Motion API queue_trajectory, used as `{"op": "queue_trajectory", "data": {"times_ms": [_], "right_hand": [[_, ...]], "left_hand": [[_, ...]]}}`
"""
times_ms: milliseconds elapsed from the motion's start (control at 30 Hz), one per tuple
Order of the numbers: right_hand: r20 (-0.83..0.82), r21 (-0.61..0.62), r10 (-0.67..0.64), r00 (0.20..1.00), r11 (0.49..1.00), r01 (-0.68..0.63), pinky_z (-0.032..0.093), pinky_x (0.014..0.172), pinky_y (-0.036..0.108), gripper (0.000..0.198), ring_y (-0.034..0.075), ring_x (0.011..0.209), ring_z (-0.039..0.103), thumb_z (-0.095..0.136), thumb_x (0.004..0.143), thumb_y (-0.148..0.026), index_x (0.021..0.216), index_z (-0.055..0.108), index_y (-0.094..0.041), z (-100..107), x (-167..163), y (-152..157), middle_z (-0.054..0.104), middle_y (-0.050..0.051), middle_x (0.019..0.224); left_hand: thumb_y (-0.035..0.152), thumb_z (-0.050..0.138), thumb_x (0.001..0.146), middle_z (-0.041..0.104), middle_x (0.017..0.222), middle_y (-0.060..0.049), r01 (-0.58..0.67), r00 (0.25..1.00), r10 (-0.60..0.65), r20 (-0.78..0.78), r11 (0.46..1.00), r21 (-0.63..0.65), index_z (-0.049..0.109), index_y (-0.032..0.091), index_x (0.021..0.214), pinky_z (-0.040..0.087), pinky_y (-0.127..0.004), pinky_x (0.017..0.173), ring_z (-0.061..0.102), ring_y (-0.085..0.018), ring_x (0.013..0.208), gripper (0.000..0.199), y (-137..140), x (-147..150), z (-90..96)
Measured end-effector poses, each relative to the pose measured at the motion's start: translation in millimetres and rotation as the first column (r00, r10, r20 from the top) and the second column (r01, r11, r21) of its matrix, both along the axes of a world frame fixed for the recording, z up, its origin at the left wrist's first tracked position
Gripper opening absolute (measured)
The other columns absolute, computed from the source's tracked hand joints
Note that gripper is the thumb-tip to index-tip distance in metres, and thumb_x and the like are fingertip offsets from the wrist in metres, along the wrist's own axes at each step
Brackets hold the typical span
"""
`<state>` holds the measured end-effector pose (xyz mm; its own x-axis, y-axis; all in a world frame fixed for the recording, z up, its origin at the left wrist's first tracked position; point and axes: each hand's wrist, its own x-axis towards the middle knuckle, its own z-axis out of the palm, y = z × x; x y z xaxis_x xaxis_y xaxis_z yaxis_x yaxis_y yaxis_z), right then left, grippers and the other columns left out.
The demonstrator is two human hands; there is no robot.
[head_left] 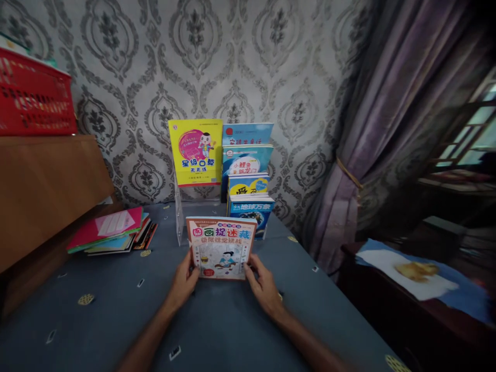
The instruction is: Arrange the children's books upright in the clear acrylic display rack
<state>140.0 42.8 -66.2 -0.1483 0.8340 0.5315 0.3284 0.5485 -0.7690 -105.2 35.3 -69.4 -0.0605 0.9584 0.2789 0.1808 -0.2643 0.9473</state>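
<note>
Between my two hands is a picture book with a brown border and colourful Chinese characters, its cover facing me. My left hand grips its lower left edge, thumb on the front. At the lower right edge, my right hand holds it the same way. Just behind stands a clear book rack. A yellow workbook leans in the rack's left side. On its right side several books rise in tiers, among them a blue book at the front, partly hidden by the held one.
A pile of books and folders lies on the blue-grey tablecloth at the left. Beyond it, a red basket sits on a brown wooden box. A tied purple curtain hangs at right, above a dark side surface holding cloths.
</note>
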Motion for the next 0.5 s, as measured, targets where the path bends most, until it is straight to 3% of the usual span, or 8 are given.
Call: {"op": "queue_trajectory", "data": {"times_ms": [100, 267, 500], "right_hand": [[-0.009, 0.020, 0.000, 1.000, 1.000, 0.000, 0.053, 0.082, 0.033, 0.025, 0.022, 0.092, 0.067, 0.044, 0.099, -0.033, 0.113, 0.061, -0.021, 1, -2, -4, 0.072, 0.008, 0.105], [-0.019, 0.030, 0.003, 1.000, 1.000, -0.002, 0.051, 0.078, 0.030, 0.023, 0.019, 0.086, 0.064, 0.043, 0.098, -0.027, 0.110, 0.062, -0.021, 3, -2, -5, 0.069, 0.005, 0.097], [-0.012, -0.016, 0.008, 1.000, 1.000, -0.009, 0.051, 0.080, 0.032, 0.026, 0.021, 0.088, 0.064, 0.043, 0.099, -0.032, 0.111, 0.063, -0.022, 8, 0, -12, 0.069, 0.006, 0.098]], "left_hand": [[0.042, 0.059, 0.076, 0.067, 0.130, -0.015, -0.023, 1.000, 0.023, 0.001, 1.000, -0.018, 0.054, 0.012, 0.131, 0.054, -0.038, 0.094, 0.066, -0.027, 0.114, 0.063, -3, -1, 0.9], [0.053, 0.064, 0.072, 0.072, 0.118, -0.014, -0.042, 0.998, 0.039, -0.045, 0.997, -0.065, 0.057, 0.015, 0.121, 0.058, -0.038, 0.083, 0.068, -0.030, 0.107, 0.062, -1, -6, 1.0], [0.041, 0.062, 0.076, 0.074, 0.112, -0.008, -0.028, 0.999, 0.026, -0.042, 0.999, -0.038, 0.058, 0.018, 0.119, 0.057, -0.036, 0.086, 0.069, -0.024, 0.100, 0.048, -5, 1, 8.6]]}}
